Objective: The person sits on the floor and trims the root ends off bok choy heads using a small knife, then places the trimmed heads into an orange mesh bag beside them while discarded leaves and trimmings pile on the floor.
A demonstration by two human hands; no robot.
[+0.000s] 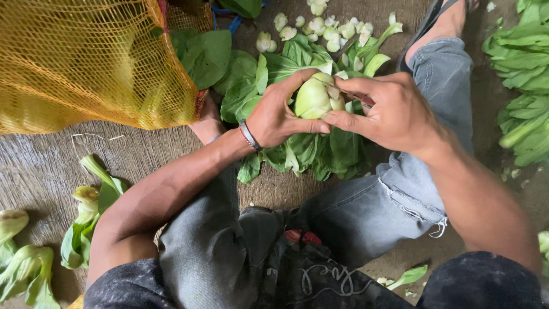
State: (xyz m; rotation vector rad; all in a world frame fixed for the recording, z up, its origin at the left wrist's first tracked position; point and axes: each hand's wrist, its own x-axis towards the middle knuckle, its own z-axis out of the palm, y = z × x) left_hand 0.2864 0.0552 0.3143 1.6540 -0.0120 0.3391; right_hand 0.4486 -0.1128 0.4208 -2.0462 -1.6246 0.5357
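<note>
My left hand grips a head of bok choy by its pale green base, which is turned up toward me. My right hand is closed on a small knife whose blade meets the base at its cut end. The bok choy's dark leaves hang down below both hands. A woven bracelet sits on my left wrist. Both hands are above the gap between my knees.
A yellow mesh sack of greens lies at the upper left. Cut stem pieces lie scattered on the floor ahead. More bok choy is piled at the right and lies at the lower left.
</note>
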